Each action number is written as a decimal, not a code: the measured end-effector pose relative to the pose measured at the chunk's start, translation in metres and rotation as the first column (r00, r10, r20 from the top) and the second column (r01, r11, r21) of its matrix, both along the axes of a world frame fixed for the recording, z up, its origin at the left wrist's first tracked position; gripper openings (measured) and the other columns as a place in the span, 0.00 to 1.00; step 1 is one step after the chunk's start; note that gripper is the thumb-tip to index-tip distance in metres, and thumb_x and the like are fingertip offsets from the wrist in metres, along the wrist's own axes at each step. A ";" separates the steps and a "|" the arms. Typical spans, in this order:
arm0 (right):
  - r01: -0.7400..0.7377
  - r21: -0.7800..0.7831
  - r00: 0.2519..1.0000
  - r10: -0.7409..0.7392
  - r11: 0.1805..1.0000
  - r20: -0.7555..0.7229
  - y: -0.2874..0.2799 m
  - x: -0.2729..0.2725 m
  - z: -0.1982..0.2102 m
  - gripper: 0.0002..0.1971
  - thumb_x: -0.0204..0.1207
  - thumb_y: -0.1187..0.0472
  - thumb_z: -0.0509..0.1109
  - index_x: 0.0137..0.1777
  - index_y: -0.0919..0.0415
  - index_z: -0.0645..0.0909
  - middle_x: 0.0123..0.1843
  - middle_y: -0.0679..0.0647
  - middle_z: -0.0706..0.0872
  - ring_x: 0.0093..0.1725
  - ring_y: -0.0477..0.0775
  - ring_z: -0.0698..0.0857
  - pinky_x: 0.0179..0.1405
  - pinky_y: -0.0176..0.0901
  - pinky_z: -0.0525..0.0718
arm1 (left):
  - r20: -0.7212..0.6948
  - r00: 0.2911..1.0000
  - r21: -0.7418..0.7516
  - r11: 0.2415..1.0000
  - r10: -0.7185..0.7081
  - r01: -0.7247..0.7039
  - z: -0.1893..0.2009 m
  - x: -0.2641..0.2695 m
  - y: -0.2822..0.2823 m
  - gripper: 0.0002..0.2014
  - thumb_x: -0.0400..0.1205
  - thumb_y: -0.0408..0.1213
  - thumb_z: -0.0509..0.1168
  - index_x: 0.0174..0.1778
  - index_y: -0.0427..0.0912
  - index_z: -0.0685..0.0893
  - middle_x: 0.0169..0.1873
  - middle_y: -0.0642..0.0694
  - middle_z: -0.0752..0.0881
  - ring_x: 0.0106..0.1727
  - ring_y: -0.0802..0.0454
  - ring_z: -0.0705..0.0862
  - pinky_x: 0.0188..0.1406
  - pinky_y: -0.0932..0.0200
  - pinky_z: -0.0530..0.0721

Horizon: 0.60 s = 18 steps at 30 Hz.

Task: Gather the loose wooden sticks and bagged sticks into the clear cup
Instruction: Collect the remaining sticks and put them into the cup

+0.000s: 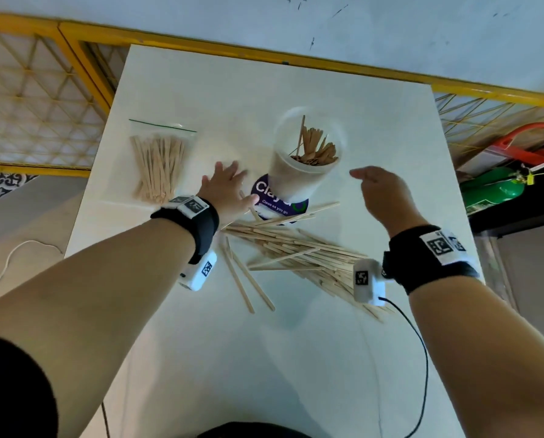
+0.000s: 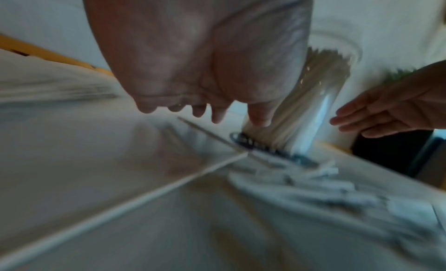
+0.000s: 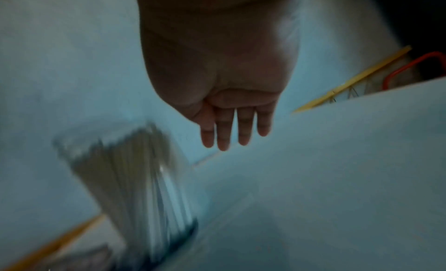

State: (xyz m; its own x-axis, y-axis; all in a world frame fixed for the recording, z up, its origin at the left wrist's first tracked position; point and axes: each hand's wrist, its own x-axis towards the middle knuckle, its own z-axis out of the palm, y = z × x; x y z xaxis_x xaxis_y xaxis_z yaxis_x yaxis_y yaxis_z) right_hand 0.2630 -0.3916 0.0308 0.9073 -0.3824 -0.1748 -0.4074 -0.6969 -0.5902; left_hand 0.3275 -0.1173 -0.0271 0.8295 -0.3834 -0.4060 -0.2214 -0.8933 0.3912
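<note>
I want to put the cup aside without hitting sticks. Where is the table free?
Bare table lies right of the clear cup, and between the cup and the far edge. The near end is bare too. It is crowded between the hands, where the loose sticks lie, and left, around the bagged sticks.

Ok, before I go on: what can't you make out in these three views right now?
- Purple label: head view, the clear cup stands on it and hides part of the printing.
- Loose sticks: the right wrist camera covers the pile's near end.
- Left wrist view: motion blur smears the bagged sticks.
- Right wrist view: the cup is blurred, so its fill level is unclear.
- Left hand: contact with the table cannot be told.
</note>
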 end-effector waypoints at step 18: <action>-0.219 -0.224 0.925 0.129 0.950 -0.357 -0.011 -0.178 -0.071 0.57 0.64 0.25 0.64 0.84 0.48 0.38 0.86 0.56 0.32 0.83 0.62 0.30 0.76 0.69 0.29 | -0.061 0.957 0.000 0.959 0.284 -0.285 -0.006 -0.113 0.092 0.35 0.86 0.54 0.50 0.84 0.44 0.43 0.84 0.41 0.38 0.83 0.40 0.34 0.78 0.33 0.37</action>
State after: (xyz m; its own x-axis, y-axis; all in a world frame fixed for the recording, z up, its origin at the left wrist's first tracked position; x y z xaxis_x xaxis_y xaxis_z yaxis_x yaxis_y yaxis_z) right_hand 0.0852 -0.4027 -0.0404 0.8687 -0.2963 -0.3969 -0.4077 -0.8829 -0.2332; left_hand 0.2148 -0.0253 -0.0327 0.8794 -0.1390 -0.4553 0.0651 -0.9123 0.4042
